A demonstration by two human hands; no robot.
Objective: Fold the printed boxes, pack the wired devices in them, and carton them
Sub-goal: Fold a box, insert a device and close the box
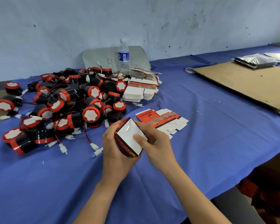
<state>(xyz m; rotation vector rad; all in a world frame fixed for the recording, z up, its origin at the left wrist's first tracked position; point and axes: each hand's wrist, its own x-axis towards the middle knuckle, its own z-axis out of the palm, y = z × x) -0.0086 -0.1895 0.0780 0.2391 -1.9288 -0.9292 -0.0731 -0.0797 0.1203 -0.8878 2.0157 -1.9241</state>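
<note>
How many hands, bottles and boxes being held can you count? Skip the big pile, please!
Hands: 2, left hand and right hand
Bottle: 1
Box being held: 1
Total: 4

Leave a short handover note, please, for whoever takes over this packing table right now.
Left hand: grips the half-folded printed box from its left.
Right hand: holds the same box, thumb pressing a white flap.
Wired devices: heaped on the blue cloth, left; none visibly boxed.
Stack of flat boxes right of the heap; loose flat boxes just beyond the hands.
Done: one box partly folded. Left: finish it, pack devices, carton; flat cardboard lies at right.
</note>
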